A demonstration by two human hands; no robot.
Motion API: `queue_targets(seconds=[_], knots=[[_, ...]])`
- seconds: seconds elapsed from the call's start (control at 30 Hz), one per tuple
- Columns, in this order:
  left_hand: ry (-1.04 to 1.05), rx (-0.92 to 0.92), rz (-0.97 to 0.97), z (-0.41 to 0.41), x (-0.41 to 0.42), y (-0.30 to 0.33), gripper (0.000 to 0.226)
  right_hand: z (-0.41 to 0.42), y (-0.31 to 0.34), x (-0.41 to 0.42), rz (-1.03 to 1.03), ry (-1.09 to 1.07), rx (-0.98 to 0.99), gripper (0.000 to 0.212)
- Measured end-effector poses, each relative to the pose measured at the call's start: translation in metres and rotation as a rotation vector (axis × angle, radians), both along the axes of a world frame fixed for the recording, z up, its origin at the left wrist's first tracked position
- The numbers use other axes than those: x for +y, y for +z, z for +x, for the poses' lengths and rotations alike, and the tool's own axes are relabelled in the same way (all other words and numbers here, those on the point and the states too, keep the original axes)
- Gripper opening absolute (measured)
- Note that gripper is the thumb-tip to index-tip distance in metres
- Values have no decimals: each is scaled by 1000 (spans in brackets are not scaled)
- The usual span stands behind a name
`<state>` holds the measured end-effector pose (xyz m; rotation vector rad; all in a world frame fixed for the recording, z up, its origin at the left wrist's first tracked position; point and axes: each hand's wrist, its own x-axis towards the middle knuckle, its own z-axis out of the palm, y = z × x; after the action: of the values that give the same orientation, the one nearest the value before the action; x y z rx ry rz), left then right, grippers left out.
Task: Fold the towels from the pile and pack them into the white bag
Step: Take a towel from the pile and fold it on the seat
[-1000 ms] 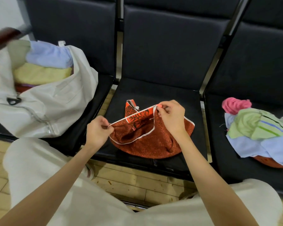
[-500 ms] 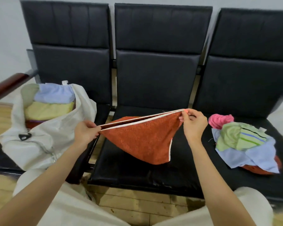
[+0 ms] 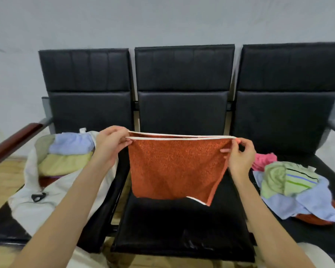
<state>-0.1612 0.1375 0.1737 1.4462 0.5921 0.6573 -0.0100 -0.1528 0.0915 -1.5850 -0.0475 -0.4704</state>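
The orange towel (image 3: 174,167) hangs doubled, its corners pinched by the left hand (image 3: 110,146) and right hand (image 3: 240,155), mid-fold, probably needing another halving before the white bag (image 3: 52,200)

No readable text, label, brand, number or sign is seen in this view. Nothing legible is shown on the orange towel (image 3: 177,167), and nothing is printed on the white bag (image 3: 52,202) to its left.

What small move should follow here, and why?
Probably lower the orange towel onto the middle seat and fold it again. The left hand and right hand pinch its top corners, and it hangs doubled, still too wide for the white bag.
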Motion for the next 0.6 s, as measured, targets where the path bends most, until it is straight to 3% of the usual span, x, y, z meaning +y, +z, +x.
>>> queue_targets(seconds=[0.1,0.3,0.47,0.6], knots=[[134,50,368,6,2,9,20,-10,15,3,-48,18,-34,2],[295,-51,330,6,6,18,14,-16,20,6,-65,-20,-113,7],[188,181,378,16,21,14,13,-5,24,3,-156,-14,-88,6],[27,304,346,42,32,9,12,29,12,0,-207,166,82,14]])
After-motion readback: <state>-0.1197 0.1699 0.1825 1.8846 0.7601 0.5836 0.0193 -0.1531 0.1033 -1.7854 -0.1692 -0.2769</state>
